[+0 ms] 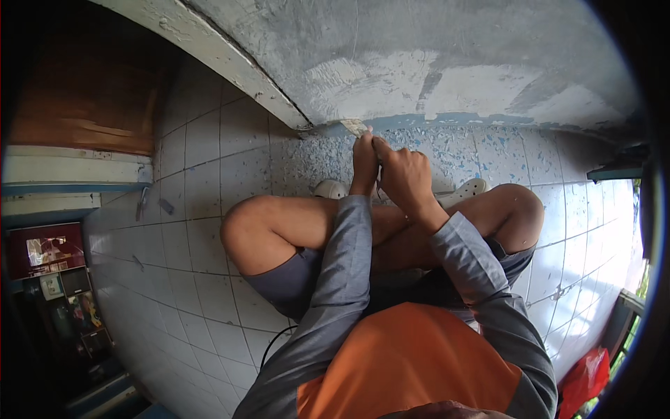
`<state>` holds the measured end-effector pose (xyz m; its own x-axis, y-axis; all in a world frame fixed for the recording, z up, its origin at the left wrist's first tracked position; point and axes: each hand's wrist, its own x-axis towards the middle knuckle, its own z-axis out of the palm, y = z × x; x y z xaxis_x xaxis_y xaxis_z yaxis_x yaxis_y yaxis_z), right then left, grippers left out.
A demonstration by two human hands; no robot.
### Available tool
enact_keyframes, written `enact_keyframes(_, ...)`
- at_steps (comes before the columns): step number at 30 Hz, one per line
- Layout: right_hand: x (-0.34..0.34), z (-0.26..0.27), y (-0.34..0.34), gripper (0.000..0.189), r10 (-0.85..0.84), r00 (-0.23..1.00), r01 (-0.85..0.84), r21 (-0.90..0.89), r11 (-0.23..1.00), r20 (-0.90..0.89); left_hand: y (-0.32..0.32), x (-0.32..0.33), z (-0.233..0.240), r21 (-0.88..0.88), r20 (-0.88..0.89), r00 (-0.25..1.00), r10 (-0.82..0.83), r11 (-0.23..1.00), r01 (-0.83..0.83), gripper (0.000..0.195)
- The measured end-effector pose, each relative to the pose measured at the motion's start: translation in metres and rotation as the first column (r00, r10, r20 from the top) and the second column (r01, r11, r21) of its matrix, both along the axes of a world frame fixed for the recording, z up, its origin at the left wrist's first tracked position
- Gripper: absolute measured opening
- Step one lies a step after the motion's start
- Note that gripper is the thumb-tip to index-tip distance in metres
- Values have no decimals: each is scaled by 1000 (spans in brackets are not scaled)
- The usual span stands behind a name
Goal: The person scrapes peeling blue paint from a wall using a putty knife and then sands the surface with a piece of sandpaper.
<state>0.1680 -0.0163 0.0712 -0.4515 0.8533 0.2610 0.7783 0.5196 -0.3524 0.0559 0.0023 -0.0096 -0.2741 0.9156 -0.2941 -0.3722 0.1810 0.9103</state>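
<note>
Low on the grey wall (502, 31), a scraper (355, 127) with a pale, smeared blade meets the strip just above the floor. My left hand (365, 160) is closed around it close behind the blade. Against it sits my right hand (407, 173), its fingers curled around the handle, most of which the two hands hide. A band of blue-grey paint (460, 118) runs along the wall's foot, below whitish scraped patches (387, 78). Paint flakes (445, 152), white and blue, lie scattered over the floor tiles beneath my hands.
My crossed legs, in white clogs (463, 193), are close to the flakes. A door frame (230, 68) borders the wall on the left. Grey scraps (166, 206) lie on the tiled floor (201, 246). At lower right is a red plastic bag (585, 382); a black cable (272, 343) curves beside me.
</note>
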Motion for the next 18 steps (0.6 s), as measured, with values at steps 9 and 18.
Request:
enact_keyframes(9, 7, 9, 0, 33, -15, 1000, 14, -53, 999, -6, -5, 13, 0, -19, 121, 993, -19, 1000, 21, 51)
enact_keyframes(18, 0, -27, 23, 27, -35, 998, 19, -250, 968, -57, 12, 15, -13, -132, -64, 962, 264, 954, -271, 42)
